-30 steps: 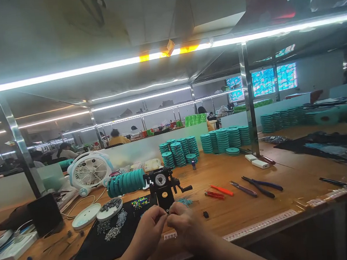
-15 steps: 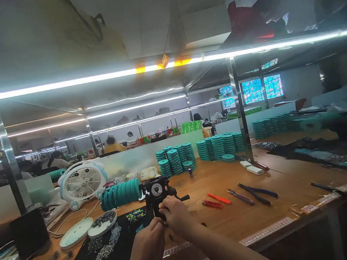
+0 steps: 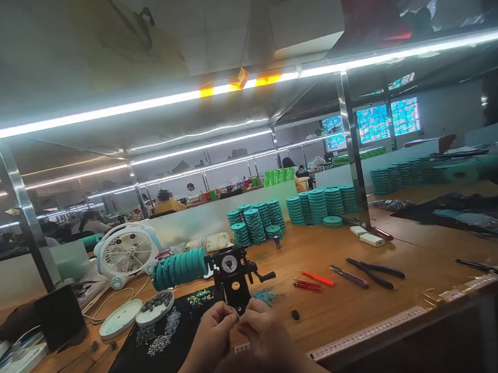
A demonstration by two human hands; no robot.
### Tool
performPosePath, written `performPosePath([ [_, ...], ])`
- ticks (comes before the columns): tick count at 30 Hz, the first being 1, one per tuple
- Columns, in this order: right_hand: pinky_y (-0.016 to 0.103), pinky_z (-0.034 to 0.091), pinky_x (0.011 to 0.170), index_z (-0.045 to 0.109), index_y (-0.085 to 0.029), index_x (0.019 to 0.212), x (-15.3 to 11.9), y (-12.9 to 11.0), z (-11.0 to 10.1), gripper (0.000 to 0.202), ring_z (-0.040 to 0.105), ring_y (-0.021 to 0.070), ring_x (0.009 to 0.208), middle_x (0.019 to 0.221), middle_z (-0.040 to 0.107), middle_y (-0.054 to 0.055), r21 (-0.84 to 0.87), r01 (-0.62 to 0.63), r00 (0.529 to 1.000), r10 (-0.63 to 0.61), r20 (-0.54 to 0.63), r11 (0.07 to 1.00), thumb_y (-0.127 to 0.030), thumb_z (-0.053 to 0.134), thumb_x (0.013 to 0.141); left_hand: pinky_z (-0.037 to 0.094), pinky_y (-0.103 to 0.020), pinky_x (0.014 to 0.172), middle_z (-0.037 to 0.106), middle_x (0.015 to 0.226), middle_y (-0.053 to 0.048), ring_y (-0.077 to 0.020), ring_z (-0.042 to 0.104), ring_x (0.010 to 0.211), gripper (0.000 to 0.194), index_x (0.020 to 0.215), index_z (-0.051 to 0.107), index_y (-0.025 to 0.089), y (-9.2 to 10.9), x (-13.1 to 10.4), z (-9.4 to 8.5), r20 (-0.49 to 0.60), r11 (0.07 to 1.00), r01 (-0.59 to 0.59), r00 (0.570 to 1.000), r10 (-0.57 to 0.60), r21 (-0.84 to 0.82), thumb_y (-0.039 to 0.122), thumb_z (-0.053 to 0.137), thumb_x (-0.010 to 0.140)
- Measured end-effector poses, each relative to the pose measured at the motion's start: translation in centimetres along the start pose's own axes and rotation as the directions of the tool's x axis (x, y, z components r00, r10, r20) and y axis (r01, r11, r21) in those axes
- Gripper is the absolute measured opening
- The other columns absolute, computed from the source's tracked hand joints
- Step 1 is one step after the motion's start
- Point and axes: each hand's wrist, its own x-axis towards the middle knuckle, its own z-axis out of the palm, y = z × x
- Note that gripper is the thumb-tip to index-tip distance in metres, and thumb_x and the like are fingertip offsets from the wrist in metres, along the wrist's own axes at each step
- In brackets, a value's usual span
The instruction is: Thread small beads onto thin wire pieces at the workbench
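Note:
My left hand (image 3: 215, 329) and my right hand (image 3: 260, 326) meet fingertip to fingertip at the bench's front, both pinched closed. What lies between their fingers is too small to make out. Just behind them stands a black winding device (image 3: 233, 280) with a round dial and a crank on its right side. A row of teal spools (image 3: 180, 268) extends from its left side. To the left, on a black mat (image 3: 137, 368), are colored beads (image 3: 200, 297), small metal parts (image 3: 159, 341) and a white dish (image 3: 155, 308) of dark pieces. A teal bundle (image 3: 264, 298) lies behind my right hand.
Red tools (image 3: 308, 285), an orange tool (image 3: 317, 278), a purple-handled tool (image 3: 348, 276) and dark blue pliers (image 3: 376, 271) lie to the right. Stacks of teal spools (image 3: 318, 206) stand behind. A fan (image 3: 129, 253) is at the left. A measuring tape (image 3: 367, 332) runs along the front edge.
My right hand has come down from the device to beside my left hand, uncovering the device's lower part. The camera view has shifted slightly.

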Motion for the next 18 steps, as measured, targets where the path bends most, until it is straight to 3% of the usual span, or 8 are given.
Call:
performPosePath([
  [2, 0.027, 0.04, 0.073, 0.061, -0.018, 0.071, 0.3, -0.2, -0.5, 0.018, 0.053, 0.0189, 0.085, 0.087, 0.058, 0.006, -0.121, 0.193, 0.98, -0.187, 0.062, 0.974, -0.007, 0.049, 0.079, 0.037, -0.023, 0.048, 0.056, 0.061, 0.001, -0.0128, 0.048, 0.053, 0.023, 0.059, 0.055, 0.018, 0.3, -0.5, -0.2, 0.013, 0.993, -0.089, 0.996, 0.089, 0.076, 0.035, 0.07, 0.062],
  [4, 0.026, 0.039, 0.072, 0.058, -0.019, 0.075, 1.0, -0.2, -0.9, 0.018, 0.052, 0.0179, 0.087, 0.094, 0.057, 0.004, -0.173, 0.277, 0.958, -0.259, 0.12, 0.945, -0.003, 0.05, 0.075, 0.043, -0.025, 0.056, 0.058, 0.068, -0.001, -0.0161, 0.053, 0.063, 0.021, 0.062, 0.057, 0.019, 0.4, -1.0, -0.5, 0.039, 0.93, -0.26, 0.965, 0.259, 0.259, 0.036, 0.062, 0.073],
  [7, 0.023, 0.034, 0.06, 0.054, -0.02, 0.076, 3.1, 0.2, -0.7, 0.021, 0.052, 0.014, 0.073, 0.088, 0.054, 0.001, -0.187, 0.24, 0.967, -0.217, 0.134, 0.953, 0.0, 0.049, 0.071, 0.045, -0.025, 0.063, 0.059, 0.08, -0.004, -0.0165, 0.056, 0.07, 0.022, 0.069, 0.06, 0.02, 0.3, -1.5, -0.7, 0.156, 0.634, -0.496, 0.844, 0.513, 0.593, 0.025, 0.045, 0.084],
  [10, 0.023, 0.029, 0.053, 0.052, -0.019, 0.069, 5.5, 0.9, -0.2, 0.018, 0.047, 0.0122, 0.061, 0.076, 0.051, -0.001, -0.202, 0.167, 0.982, -0.145, 0.117, 0.965, 0.0, 0.051, 0.07, 0.044, -0.025, 0.063, 0.062, 0.096, -0.007, -0.0166, 0.058, 0.073, 0.027, 0.083, 0.063, 0.022, -0.2, -1.5, -0.8, 0.266, 0.384, -0.55, 0.767, 0.585, 0.741, 0.01, 0.039, 0.08],
  [11, 0.023, 0.028, 0.053, 0.051, -0.018, 0.066, 6.2, 1.0, -0.1, 0.018, 0.046, 0.0121, 0.06, 0.072, 0.05, -0.002, -0.199, 0.146, 0.985, -0.125, 0.116, 0.969, -0.001, 0.051, 0.071, 0.043, -0.026, 0.065, 0.062, 0.1, -0.008, -0.0174, 0.059, 0.075, 0.03, 0.087, 0.064, 0.022, -0.3, -1.4, -0.8, 0.282, 0.378, -0.565, 0.759, 0.587, 0.733, 0.008, 0.04, 0.077],
  [13, 0.022, 0.03, 0.054, 0.05, -0.018, 0.061, 6.9, 1.1, -0.1, 0.02, 0.047, 0.0126, 0.06, 0.066, 0.049, -0.002, -0.187, 0.107, 0.99, -0.088, 0.106, 0.977, -0.002, 0.051, 0.073, 0.042, -0.027, 0.068, 0.064, 0.098, -0.008, -0.0178, 0.058, 0.073, 0.025, 0.083, 0.065, 0.022, -0.5, -1.2, -0.7, 0.27, 0.49, -0.583, 0.778, 0.568, 0.649, 0.01, 0.045, 0.074],
  [16, 0.024, 0.036, 0.064, 0.055, -0.018, 0.07, 6.1, 0.3, -0.9, 0.014, 0.053, 0.0154, 0.073, 0.081, 0.057, 0.002, -0.162, 0.037, 0.999, -0.034, 0.021, 0.986, -0.006, 0.052, 0.077, 0.041, -0.026, 0.065, 0.061, 0.078, -0.004, -0.0155, 0.053, 0.065, 0.01, 0.065, 0.058, 0.021, -0.7, -0.8, -0.6, 0.151, 0.734, -0.484, 0.867, 0.474, 0.476, 0.021, 0.052, 0.073],
  [18, 0.027, 0.037, 0.071, 0.058, -0.018, 0.079, 4.7, -0.4, -1.4, 0.008, 0.054, 0.0181, 0.082, 0.09, 0.059, 0.005, -0.138, -0.041, 0.997, 0.032, -0.07, 0.99, -0.013, 0.053, 0.081, 0.04, -0.024, 0.055, 0.052, 0.062, 0.0, -0.014, 0.048, 0.055, 0.015, 0.061, 0.051, 0.021, -0.8, -0.4, -0.6, 0.048, 0.851, -0.351, 0.931, 0.362, 0.392, 0.029, 0.051, 0.074],
])
